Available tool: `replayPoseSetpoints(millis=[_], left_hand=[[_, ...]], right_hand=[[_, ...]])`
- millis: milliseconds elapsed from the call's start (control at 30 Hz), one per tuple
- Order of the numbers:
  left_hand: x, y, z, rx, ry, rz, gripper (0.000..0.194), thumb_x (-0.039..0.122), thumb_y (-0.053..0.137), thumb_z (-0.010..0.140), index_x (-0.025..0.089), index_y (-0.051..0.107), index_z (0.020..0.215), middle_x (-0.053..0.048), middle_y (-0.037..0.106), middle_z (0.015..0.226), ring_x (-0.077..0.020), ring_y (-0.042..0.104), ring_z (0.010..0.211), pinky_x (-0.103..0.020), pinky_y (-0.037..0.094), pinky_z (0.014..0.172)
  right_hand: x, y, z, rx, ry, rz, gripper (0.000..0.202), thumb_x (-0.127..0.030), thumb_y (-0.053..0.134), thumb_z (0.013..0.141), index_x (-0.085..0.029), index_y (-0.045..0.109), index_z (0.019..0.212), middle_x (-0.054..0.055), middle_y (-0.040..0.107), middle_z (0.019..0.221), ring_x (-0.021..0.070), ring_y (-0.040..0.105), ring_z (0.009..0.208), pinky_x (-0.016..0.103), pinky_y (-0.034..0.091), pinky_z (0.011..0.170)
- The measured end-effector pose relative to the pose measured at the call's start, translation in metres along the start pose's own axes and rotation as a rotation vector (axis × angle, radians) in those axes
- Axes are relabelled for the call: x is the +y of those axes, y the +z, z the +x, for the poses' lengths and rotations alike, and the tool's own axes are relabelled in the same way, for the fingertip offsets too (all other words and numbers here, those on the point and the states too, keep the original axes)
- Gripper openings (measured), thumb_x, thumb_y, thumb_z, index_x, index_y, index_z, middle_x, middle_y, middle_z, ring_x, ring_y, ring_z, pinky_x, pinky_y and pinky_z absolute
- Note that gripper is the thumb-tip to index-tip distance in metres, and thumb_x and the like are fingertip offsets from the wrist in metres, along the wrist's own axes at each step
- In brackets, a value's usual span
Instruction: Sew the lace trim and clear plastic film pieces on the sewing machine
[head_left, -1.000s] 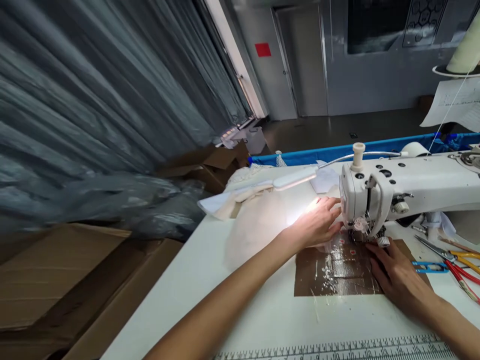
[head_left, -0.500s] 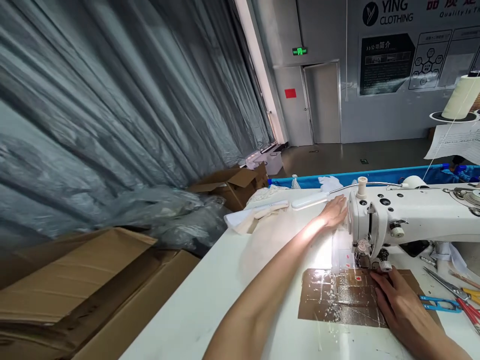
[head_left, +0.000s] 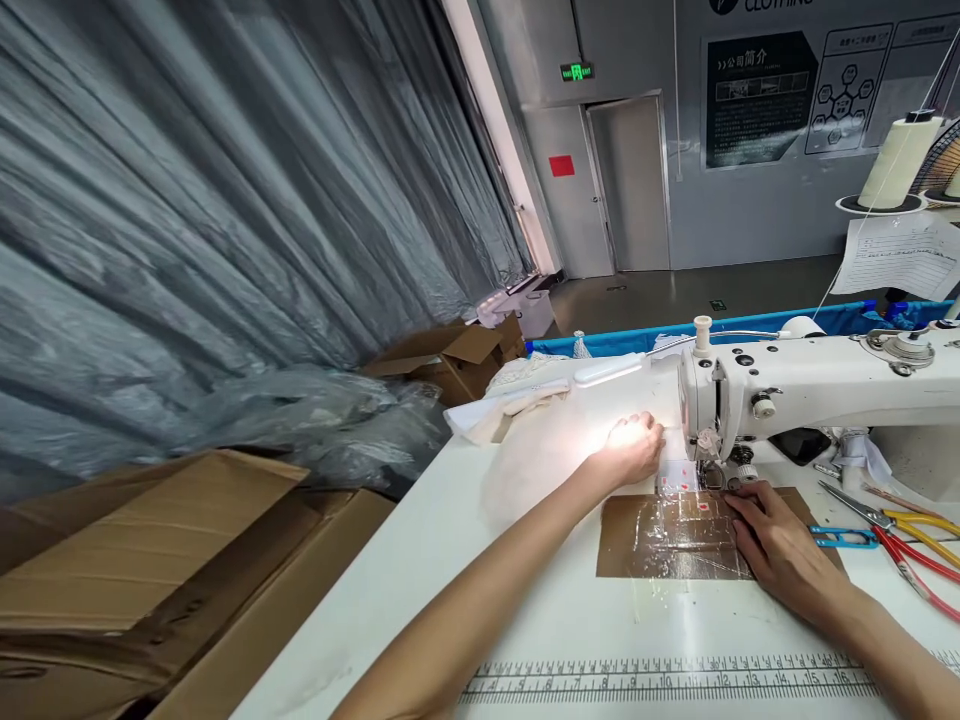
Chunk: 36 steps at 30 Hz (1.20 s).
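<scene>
A white sewing machine (head_left: 825,380) stands at the right, its needle area just above a brown taped sheet (head_left: 637,540). White fabric with red marks (head_left: 677,476) lies at the sheet's far edge, beside the presser foot. My left hand (head_left: 636,446) is left of the machine head, fingers curled together at the fabric; the lamp glare hides what they may pinch. My right hand (head_left: 772,530) rests palm down on the brown sheet, fingers spread, fingertips close to the presser foot.
Blue thread snips (head_left: 844,537) and red and yellow-handled scissors (head_left: 892,520) lie right of my right hand. A ruler strip (head_left: 667,683) runs along the near table edge. Folded cloth (head_left: 510,410) is at the far left corner; cardboard boxes (head_left: 247,600) stand left of the table.
My left hand has drawn back toward me from beside the machine head, and its fingers have curled. My right hand stays on the brown sheet. The view has tilted down, showing the ruler.
</scene>
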<state>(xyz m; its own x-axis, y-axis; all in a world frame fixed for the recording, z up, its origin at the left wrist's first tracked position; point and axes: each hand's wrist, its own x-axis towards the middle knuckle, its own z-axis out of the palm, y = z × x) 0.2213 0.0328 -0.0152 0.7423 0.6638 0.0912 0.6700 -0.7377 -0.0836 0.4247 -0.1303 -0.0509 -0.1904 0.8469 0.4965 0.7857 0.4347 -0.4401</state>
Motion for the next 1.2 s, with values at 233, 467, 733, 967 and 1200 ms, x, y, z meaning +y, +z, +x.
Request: replayPoseSetpoints(millis=[233, 467, 733, 967, 1200], left_hand=[[-0.015, -0.023, -0.046, 0.073, -0.1, -0.002, 0.032, 0.013, 0.036, 0.092, 0.013, 0.057, 0.117, -0.019, 0.054, 0.133, -0.0269, 0.057, 0.119, -0.041, 0.05, 0.096], [-0.051, -0.04, -0.124, 0.218, -0.336, -0.121, 0.039, 0.029, 0.035, 0.097, 0.011, 0.059, 0.122, -0.015, 0.058, 0.132, -0.0275, 0.056, 0.123, -0.047, 0.047, 0.104], [-0.035, -0.024, -0.158, 0.23, -0.273, -0.232, 0.031, 0.042, 0.054, 0.093, 0.02, 0.066, 0.113, -0.007, 0.065, 0.122, -0.0223, 0.063, 0.11, -0.04, 0.052, 0.094], [-0.033, -0.023, -0.152, 0.364, -0.202, -0.153, 0.028, 0.032, 0.048, 0.098, 0.021, 0.072, 0.091, -0.007, 0.069, 0.111, -0.022, 0.066, 0.1, -0.04, 0.054, 0.083], [0.016, -0.045, -0.135, 0.495, -0.023, -0.478, 0.019, 0.027, 0.054, 0.096, 0.022, 0.072, 0.099, -0.008, 0.069, 0.111, -0.0189, 0.066, 0.101, -0.036, 0.058, 0.084]], right_hand=[[0.001, -0.004, 0.0, -0.021, 0.011, 0.001, 0.029, -0.021, 0.039, 0.095, -0.017, 0.063, 0.112, 0.014, 0.06, 0.106, 0.0237, 0.066, 0.091, 0.043, 0.06, 0.081], [0.008, 0.004, -0.004, 0.007, 0.003, -0.015, 0.032, -0.03, 0.038, 0.097, -0.019, 0.064, 0.114, 0.014, 0.059, 0.107, 0.0244, 0.066, 0.09, 0.042, 0.059, 0.079], [0.012, 0.009, -0.004, 0.036, -0.036, -0.054, 0.037, -0.035, 0.035, 0.099, -0.017, 0.066, 0.111, 0.015, 0.06, 0.104, 0.0242, 0.065, 0.085, 0.04, 0.059, 0.074], [0.008, 0.005, -0.003, -0.012, -0.006, -0.07, 0.034, -0.03, 0.037, 0.098, -0.016, 0.064, 0.114, 0.014, 0.059, 0.106, 0.0231, 0.065, 0.088, 0.039, 0.059, 0.078], [0.004, 0.0, -0.002, -0.05, 0.012, -0.064, 0.035, -0.027, 0.036, 0.098, -0.015, 0.063, 0.116, 0.015, 0.058, 0.108, 0.0236, 0.065, 0.092, 0.04, 0.059, 0.083]])
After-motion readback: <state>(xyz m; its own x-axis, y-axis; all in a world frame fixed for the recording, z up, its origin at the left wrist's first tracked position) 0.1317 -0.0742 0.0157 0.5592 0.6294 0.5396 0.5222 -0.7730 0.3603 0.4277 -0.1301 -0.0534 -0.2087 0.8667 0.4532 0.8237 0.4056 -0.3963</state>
